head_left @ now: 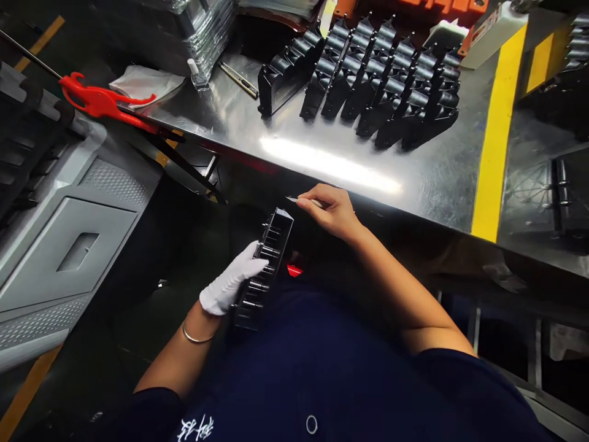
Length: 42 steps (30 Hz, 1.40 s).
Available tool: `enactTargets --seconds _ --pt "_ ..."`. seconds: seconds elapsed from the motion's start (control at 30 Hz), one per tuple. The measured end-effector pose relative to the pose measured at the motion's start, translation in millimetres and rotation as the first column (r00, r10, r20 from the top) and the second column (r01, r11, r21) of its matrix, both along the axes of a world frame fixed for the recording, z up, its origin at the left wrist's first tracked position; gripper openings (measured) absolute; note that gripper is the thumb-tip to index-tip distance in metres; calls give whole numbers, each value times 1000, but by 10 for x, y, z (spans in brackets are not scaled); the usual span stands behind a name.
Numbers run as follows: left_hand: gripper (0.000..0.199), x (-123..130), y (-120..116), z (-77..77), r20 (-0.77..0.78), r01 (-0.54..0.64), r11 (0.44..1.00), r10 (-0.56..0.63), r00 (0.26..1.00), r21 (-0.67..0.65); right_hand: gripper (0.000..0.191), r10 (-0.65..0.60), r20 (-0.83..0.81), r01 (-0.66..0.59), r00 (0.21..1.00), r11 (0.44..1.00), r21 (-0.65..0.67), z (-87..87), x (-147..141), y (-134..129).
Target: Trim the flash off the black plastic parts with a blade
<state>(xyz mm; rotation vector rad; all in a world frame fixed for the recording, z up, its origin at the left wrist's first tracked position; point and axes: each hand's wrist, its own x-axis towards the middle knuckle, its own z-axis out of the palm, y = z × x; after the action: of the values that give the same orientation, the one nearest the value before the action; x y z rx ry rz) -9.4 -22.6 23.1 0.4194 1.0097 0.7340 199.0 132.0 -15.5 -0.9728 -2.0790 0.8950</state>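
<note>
My left hand (234, 277), in a white glove, is wrapped round a long black ribbed plastic part (264, 276), which it holds tilted in front of my body. Bare and closed, my right hand (329, 212) pinches a small knife (316, 203) whose pointed blade sticks out to the left. The blade tip is just above and right of the part's upper end, apart from it. On the metal table, a row of several similar black parts (377, 80) stands side by side.
The metal table (442, 184) has a yellow stripe at its right. A box cutter (238, 80) lies near wrapped stacks at the back. A red air gun (99, 101) hangs by the left corner. At the left is a grey plastic crate (59, 245); an orange bin (427, 9) is behind.
</note>
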Motion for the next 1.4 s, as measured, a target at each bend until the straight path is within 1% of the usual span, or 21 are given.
enactTargets --seconds 0.07,0.1,0.17,0.23,0.3,0.43,0.53,0.6,0.67,0.7,0.73,0.8,0.83,0.87,0.9,0.97,1.07,1.17,1.3,1.33,1.4 --pt "50 -73 9 -10 94 14 992 -2 996 -124 38 124 26 -125 992 992 32 138 88 -51" --pt "52 -105 11 -16 117 19 986 0 993 -165 38 192 52 -195 980 980 44 204 129 -75" --pt "54 -155 10 -31 141 38 980 -10 990 -194 38 303 119 -311 945 949 51 314 198 -100" --pt "51 -189 5 -40 155 71 980 -42 987 -185 38 375 189 -388 908 921 40 387 246 -92" --pt "49 -212 8 -32 164 126 980 -100 981 -157 39 420 239 -439 875 898 30 430 273 -62" --pt "55 -232 37 34 137 268 957 -252 958 -112 39 489 279 -518 827 855 36 472 272 1" --pt "55 -239 22 33 180 345 925 -317 931 -157 39 519 279 -550 808 834 42 450 248 20" --pt "54 -239 -10 -13 265 354 917 -301 916 -182 38 508 234 -534 829 844 58 392 221 2" --pt "55 -224 -38 -69 355 345 922 -267 896 -176 37 469 119 -477 875 877 53 302 176 -50" --pt "56 -207 -43 -91 385 323 932 -241 891 -164 37 424 47 -426 904 904 31 253 144 -89" --pt "56 -185 -42 -105 391 294 944 -217 895 -150 38 349 -20 -349 937 937 -5 207 109 -134" --pt "53 -129 -22 -107 321 225 967 -178 930 -116 43 142 -98 -152 985 984 -98 139 35 -235" --pt "51 -100 -8 -99 256 193 977 -163 953 -96 46 45 -104 -59 994 989 -137 123 3 -285" --pt "49 -72 7 -88 183 169 983 -153 971 -75 48 -26 -94 11 995 987 -162 119 -23 -332" --pt "48 -46 20 -77 115 152 987 -145 983 -53 49 -67 -74 54 995 984 -170 126 -41 -375" --pt "45 -6 36 -62 24 136 991 -136 990 -2 47 -77 -24 72 997 987 -142 159 -54 -443" --pt "43 38 43 -52 -66 133 989 -129 989 59 46 -46 77 53 996 994 -99 208 -35 -508" --pt "43 74 50 -31 -120 128 989 -118 986 79 49 -21 170 37 985 996 -86 228 -8 -548" --pt "41 106 68 14 -145 137 986 -123 982 94 53 -3 283 15 959 999 -41 246 20 -564" --pt "41 111 76 21 -152 136 985 -119 981 106 54 17 291 -5 956 999 -42 253 28 -557" --pt "44 126 97 16 -189 129 980 -100 977 152 55 64 250 -55 966 998 -43 272 46 -528"
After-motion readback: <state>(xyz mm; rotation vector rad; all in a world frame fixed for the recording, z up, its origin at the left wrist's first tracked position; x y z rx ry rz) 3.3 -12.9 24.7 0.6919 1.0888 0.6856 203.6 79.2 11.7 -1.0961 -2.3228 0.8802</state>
